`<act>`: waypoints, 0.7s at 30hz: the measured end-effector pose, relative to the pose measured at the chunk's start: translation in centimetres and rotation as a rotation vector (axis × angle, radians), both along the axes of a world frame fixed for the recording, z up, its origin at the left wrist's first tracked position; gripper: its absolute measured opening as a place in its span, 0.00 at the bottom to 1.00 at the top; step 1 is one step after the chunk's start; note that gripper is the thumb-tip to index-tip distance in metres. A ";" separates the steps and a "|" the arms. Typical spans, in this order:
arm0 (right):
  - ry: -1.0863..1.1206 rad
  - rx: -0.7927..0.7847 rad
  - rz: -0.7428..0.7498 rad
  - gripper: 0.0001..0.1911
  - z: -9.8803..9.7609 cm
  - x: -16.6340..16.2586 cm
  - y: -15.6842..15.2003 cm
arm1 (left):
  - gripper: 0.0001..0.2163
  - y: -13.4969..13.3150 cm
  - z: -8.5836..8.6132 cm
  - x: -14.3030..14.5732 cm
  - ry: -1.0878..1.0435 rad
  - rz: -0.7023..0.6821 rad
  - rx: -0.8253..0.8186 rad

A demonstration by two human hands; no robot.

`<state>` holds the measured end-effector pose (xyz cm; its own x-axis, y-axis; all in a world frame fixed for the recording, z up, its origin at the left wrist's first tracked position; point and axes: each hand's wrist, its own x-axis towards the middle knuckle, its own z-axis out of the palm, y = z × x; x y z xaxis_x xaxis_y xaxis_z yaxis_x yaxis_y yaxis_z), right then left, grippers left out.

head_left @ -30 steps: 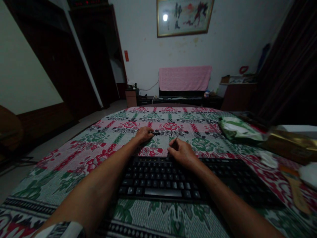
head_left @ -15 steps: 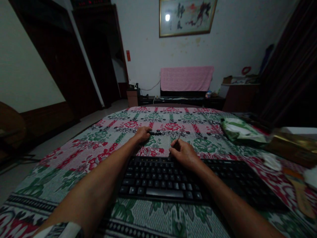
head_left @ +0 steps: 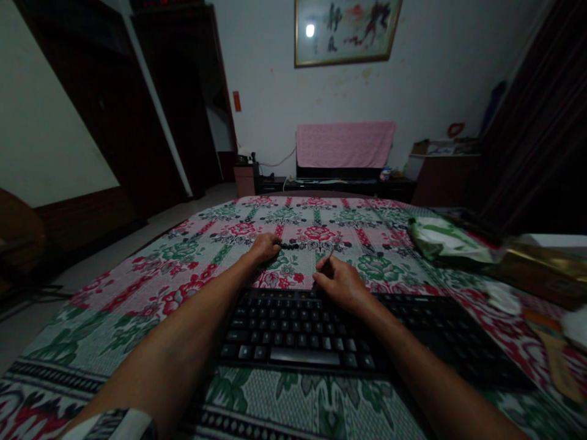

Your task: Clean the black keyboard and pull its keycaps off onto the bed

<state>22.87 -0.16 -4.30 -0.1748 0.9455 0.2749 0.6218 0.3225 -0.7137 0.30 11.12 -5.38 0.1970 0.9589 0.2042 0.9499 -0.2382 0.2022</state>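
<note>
A black keyboard [head_left: 293, 327] lies across the patterned cloth in front of me, under my forearms. Beyond its top edge, my left hand [head_left: 266, 247] rests on the cloth with its fingers curled together. Its fingertips meet the left end of a short row of small dark pieces [head_left: 290, 246], too small to name; whether one is in the fingers is hidden. My right hand [head_left: 340, 282] is closed above the keyboard's upper edge, thumb against fingers. A thin dark stick-like tool [head_left: 329, 256] pokes up from its grip, its kind unclear.
To the right lie a green-and-white soft pack [head_left: 443, 241], a gold-brown box [head_left: 541, 272], a crumpled white tissue [head_left: 502, 297] and a flat brush with a wooden handle [head_left: 560, 360]. The flowered tablecloth [head_left: 183, 250] stretches to the table's far edge.
My left hand has shifted very slightly to the right at the row of dark pieces. My right hand and the keyboard stay where they were.
</note>
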 end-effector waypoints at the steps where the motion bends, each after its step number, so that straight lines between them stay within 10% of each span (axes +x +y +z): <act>1: 0.003 0.002 0.004 0.07 0.0 0.0 0.0 | 0.15 0.0 -0.1 0.0 -0.009 0.006 0.002; 21: 0.022 0.009 0.022 0.06 0.1 0.0 -0.1 | 0.18 0.2 -0.3 3.3 -0.038 -0.151 -0.025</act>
<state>22.89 -0.27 -4.21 -0.1890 0.9389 0.2877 0.5989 0.3424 -0.7239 3.60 11.31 -5.65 0.3315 0.9240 0.1905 0.8955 -0.3718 0.2447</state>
